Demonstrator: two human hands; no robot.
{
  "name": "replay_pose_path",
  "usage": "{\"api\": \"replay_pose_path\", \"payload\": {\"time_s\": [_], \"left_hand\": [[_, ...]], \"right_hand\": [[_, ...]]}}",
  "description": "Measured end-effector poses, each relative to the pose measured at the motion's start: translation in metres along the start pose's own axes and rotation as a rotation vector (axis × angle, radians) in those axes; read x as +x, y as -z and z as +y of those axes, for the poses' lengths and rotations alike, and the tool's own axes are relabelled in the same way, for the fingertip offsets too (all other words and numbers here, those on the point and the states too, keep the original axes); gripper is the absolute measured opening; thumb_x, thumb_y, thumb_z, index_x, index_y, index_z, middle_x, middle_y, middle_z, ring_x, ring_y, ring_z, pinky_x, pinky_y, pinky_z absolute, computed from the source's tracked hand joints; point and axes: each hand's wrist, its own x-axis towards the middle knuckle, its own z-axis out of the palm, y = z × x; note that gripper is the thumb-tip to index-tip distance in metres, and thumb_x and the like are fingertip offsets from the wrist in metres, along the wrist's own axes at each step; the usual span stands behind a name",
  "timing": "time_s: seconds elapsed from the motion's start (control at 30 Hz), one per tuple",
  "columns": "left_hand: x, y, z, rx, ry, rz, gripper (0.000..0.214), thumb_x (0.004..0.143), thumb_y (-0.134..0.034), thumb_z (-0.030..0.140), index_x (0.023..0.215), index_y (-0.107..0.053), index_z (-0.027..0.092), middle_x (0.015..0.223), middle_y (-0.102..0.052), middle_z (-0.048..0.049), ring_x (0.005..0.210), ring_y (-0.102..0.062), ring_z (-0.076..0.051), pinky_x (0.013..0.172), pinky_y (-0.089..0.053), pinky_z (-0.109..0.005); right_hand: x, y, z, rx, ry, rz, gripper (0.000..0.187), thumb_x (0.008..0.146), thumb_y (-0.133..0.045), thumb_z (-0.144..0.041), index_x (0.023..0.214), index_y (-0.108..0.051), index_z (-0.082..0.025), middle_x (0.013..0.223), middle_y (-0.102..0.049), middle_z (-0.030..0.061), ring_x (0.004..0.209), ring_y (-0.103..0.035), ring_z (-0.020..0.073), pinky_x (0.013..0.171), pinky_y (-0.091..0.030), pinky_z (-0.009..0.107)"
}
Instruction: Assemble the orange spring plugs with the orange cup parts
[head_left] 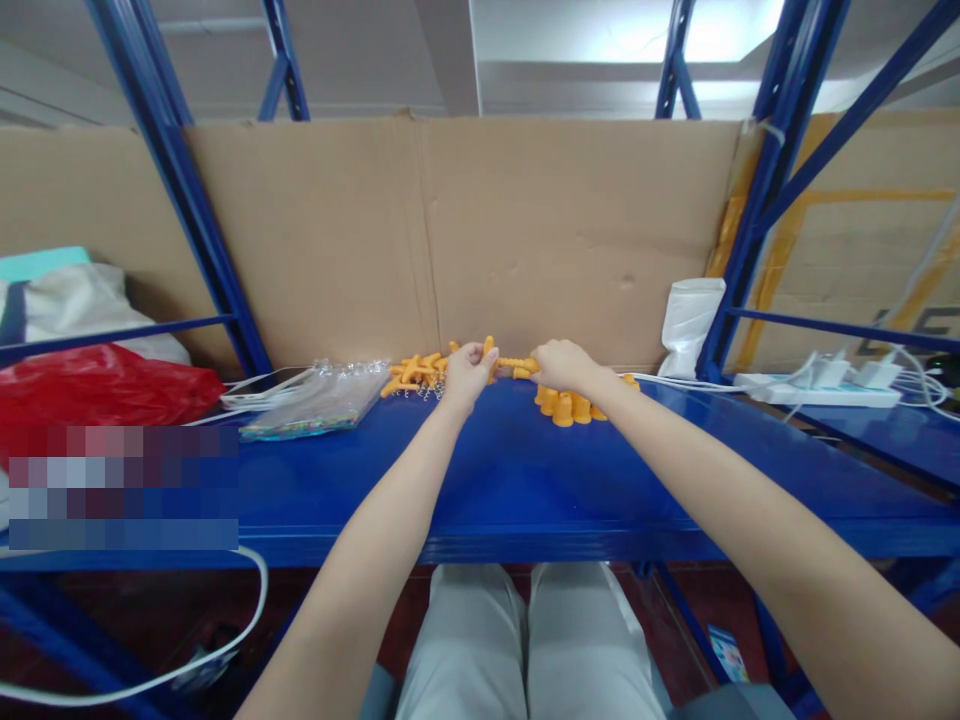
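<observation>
My left hand [466, 368] is pinching one end of an orange stick [514, 363], bridging across to my right hand [564, 363], which is gripping the other; orange handles [415, 370] are lying just beside my left.

On the table [525, 480] before you, the pile of pieces [416, 372] lies left of the cups [566, 408]; cardboard [562, 230] stands behind.
</observation>
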Motion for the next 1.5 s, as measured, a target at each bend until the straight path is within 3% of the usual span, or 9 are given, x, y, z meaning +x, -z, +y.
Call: {"api": "replay_pose_path", "payload": {"time_s": [0.27, 0.4, 0.63, 0.87, 1.07, 1.3, 1.5], "left_hand": [[-0.004, -0.001, 0.006, 0.01, 0.185, -0.036, 0.02, 0.087, -0.07, 0.024, 0.078, -0.054, 0.017, 0.057, -0.063, 0.0031, 0.051, -0.065, -0.013, 0.057, -0.055, -0.025], [-0.006, -0.001, 0.004, 0.027, 0.091, -0.084, 0.023, 0.083, -0.073, 0.025, 0.074, -0.054, 0.017, 0.058, -0.062, 0.0033, 0.048, -0.062, -0.011, 0.056, -0.053, -0.024], [-0.012, -0.007, 0.006, 0.117, -0.196, -0.224, 0.013, 0.076, -0.073, 0.015, 0.077, -0.061, 0.018, 0.073, -0.068, 0.0021, 0.073, -0.068, -0.012, 0.076, -0.054, -0.023], [-0.018, -0.012, 0.005, 0.177, -0.241, -0.242, 0.014, 0.077, -0.071, 0.012, 0.074, -0.059, 0.019, 0.07, -0.067, 0.0029, 0.073, -0.067, -0.012, 0.074, -0.053, -0.021], [-0.02, -0.015, 0.01, 0.113, -0.017, -0.223, 0.02, 0.087, -0.069, 0.025, 0.074, -0.057, 0.016, 0.057, -0.065, 0.0013, 0.048, -0.062, -0.01, 0.053, -0.051, -0.02], [-0.026, -0.018, 0.019, 0.005, 0.161, -0.159, 0.027, 0.089, -0.069, 0.026, 0.069, -0.053, 0.016, 0.049, -0.06, 0.0032, 0.037, -0.054, -0.007, 0.043, -0.045, -0.017], [-0.014, -0.004, 0.022, -0.15, 0.27, 0.051, 0.032, 0.095, -0.052, 0.016, 0.064, -0.048, 0.017, 0.042, -0.05, 0.0039, 0.029, -0.04, -0.007, 0.033, -0.031, -0.018]], "right_hand": [[-0.011, -0.009, -0.001, -0.14, 0.042, 0.087, 0.025, 0.091, -0.052, -0.015, 0.108, -0.069, -0.007, 0.097, -0.075, 0.0239, 0.1, -0.071, 0.0296, 0.088, -0.041, 0.036], [-0.016, -0.016, 0.005, -0.048, 0.006, 0.061, 0.023, 0.091, -0.055, -0.024, 0.105, -0.069, -0.012, 0.096, -0.076, 0.0193, 0.096, -0.072, 0.0285, 0.08, -0.042, 0.033], [-0.023, -0.021, 0.02, 0.28, 0.025, -0.038, 0.017, 0.087, -0.059, -0.033, 0.083, -0.071, -0.021, 0.076, -0.075, 0.005, 0.07, -0.068, 0.0194, 0.058, -0.039, 0.027], [-0.032, -0.034, 0.01, 0.103, -0.127, 0.064, 0.022, 0.093, -0.052, -0.029, 0.099, -0.071, -0.019, 0.09, -0.077, 0.0107, 0.083, -0.071, 0.0237, 0.066, -0.043, 0.029], [-0.038, -0.032, 0.009, -0.005, -0.119, 0.116, 0.023, 0.095, -0.053, -0.027, 0.108, -0.067, -0.013, 0.098, -0.076, 0.019, 0.091, -0.071, 0.0281, 0.074, -0.043, 0.032], [-0.043, -0.033, 0.0, -0.043, -0.107, 0.157, 0.023, 0.096, -0.049, -0.027, 0.104, -0.064, -0.012, 0.093, -0.075, 0.0189, 0.088, -0.07, 0.027, 0.074, -0.038, 0.032], [-0.045, -0.037, 0.004, -0.03, -0.166, 0.212, 0.027, 0.097, -0.04, -0.026, 0.1, -0.063, -0.013, 0.09, -0.074, 0.0186, 0.087, -0.068, 0.0272, 0.072, -0.036, 0.032]]}}
